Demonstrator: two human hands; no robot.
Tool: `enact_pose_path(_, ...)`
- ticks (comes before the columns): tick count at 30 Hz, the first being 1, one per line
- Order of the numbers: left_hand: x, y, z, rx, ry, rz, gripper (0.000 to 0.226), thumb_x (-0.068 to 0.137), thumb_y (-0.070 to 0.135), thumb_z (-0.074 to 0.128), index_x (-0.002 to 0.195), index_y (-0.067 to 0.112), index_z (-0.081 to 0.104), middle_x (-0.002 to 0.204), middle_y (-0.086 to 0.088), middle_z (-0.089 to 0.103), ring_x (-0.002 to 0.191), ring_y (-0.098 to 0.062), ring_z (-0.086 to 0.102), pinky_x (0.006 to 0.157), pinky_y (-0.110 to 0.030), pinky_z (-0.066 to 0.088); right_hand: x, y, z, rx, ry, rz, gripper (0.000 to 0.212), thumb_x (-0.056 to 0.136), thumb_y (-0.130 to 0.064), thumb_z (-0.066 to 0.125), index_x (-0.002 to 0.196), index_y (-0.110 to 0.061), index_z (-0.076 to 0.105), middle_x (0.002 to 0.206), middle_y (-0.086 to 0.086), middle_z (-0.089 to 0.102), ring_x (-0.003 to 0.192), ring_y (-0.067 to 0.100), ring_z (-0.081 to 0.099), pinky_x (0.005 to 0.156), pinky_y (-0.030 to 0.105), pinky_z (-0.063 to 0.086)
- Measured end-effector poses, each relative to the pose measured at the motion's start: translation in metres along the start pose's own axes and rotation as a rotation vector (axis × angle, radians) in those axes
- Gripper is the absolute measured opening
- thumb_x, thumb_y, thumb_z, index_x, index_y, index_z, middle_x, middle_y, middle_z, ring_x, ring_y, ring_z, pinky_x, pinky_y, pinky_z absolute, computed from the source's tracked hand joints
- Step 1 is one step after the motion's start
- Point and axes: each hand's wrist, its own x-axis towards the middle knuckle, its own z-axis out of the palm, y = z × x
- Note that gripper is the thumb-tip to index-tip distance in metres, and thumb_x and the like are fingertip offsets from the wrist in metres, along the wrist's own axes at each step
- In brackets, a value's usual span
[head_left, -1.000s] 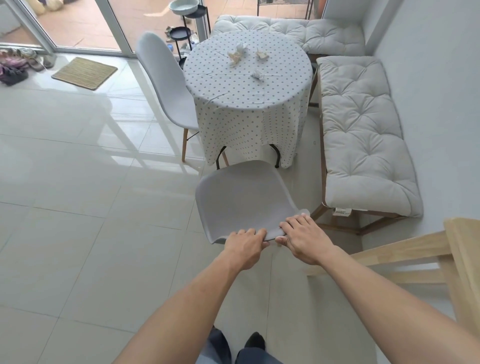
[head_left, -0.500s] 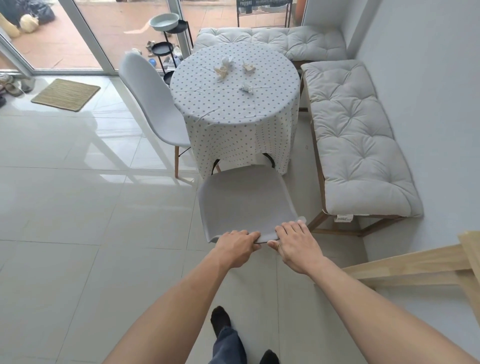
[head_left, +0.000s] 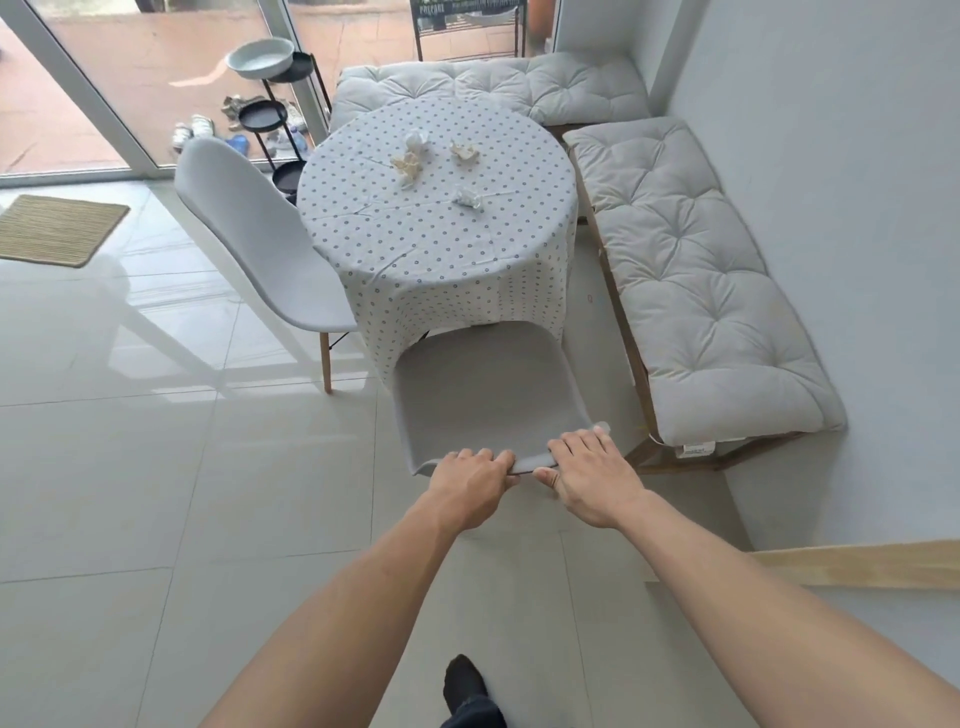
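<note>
Both hands (head_left: 535, 480) curled — gripping grey chair (head_left: 485, 387) backrest top.

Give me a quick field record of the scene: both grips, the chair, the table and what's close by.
chair: grey, faces the table, seat front at its hanging cloth
left grip: fingers curled over the top edge of the chair back
right grip: beside it on the same edge, fingers over, thumb under
table: round, dotted cloth, crumpled paper pieces on top
second chair: at the table's left side, untouched
bench: cushioned, along the wall to the right
</note>
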Motion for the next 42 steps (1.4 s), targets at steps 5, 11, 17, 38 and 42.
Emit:
enact_pose_path(5, 0.025, -0.026, -0.016, 0.014, -0.019, -0.015, 0.030, 0.109, 0.045, 0.035, 0.121, 0.020, 0.047, 0.113, -0.011, 0.064, 0.104, -0.038, 0.061, 0.081, -0.044, 0.042, 0.037, -0.001, -0.008, 0.023, 0.002, 0.015, 0.062, 0.104, -0.060, 0.022, 0.140, -0.015, 0.046, 0.141, 0.007, 0.052, 0.138, 0.030, 0.039, 0.124, 0.050, 0.016)
enact_pose_path(11, 0.053, -0.048, -0.035, 0.038, -0.058, -0.034, 0.032, 0.109, 0.041, 0.035, 0.130, 0.019, 0.045, 0.116, -0.012, 0.063, 0.109, -0.038, 0.059, 0.097, -0.048, 0.044, 0.077, 0.006, -0.022, 0.048, -0.019, 0.003, 0.064, 0.103, -0.062, 0.021, 0.142, -0.017, 0.046, 0.142, 0.005, 0.051, 0.138, 0.029, 0.037, 0.125, 0.053, 0.012)
enact_pose_path(17, 0.080, -0.062, -0.049, 0.065, -0.111, -0.022, 0.037, 0.109, 0.045, 0.032, 0.138, 0.023, 0.041, 0.120, -0.012, 0.062, 0.113, -0.036, 0.058, 0.099, -0.049, 0.044, 0.099, 0.016, -0.042, 0.025, -0.054, -0.012, 0.063, 0.103, -0.063, 0.021, 0.140, -0.019, 0.046, 0.138, 0.006, 0.052, 0.134, 0.030, 0.042, 0.125, 0.053, 0.013)
enact_pose_path(38, 0.098, -0.052, -0.082, -0.071, -0.263, -0.121, 0.041, 0.103, 0.051, 0.045, 0.129, 0.019, 0.045, 0.121, -0.013, 0.057, 0.114, -0.039, 0.057, 0.093, -0.049, 0.044, 0.114, 0.040, -0.071, -0.019, -0.180, -0.025, 0.071, 0.098, -0.073, 0.021, 0.136, -0.019, 0.050, 0.138, 0.011, 0.056, 0.131, 0.034, 0.046, 0.115, 0.052, 0.028)
enact_pose_path(42, 0.087, -0.077, -0.103, -0.084, -0.191, -0.129, 0.049, 0.103, 0.050, 0.045, 0.142, 0.019, 0.040, 0.130, -0.012, 0.056, 0.121, -0.036, 0.054, 0.096, -0.048, 0.045, 0.122, 0.026, -0.088, 0.063, -0.180, 0.060, 0.073, 0.097, -0.075, 0.022, 0.138, -0.022, 0.050, 0.142, 0.009, 0.053, 0.133, 0.033, 0.044, 0.110, 0.051, 0.035)
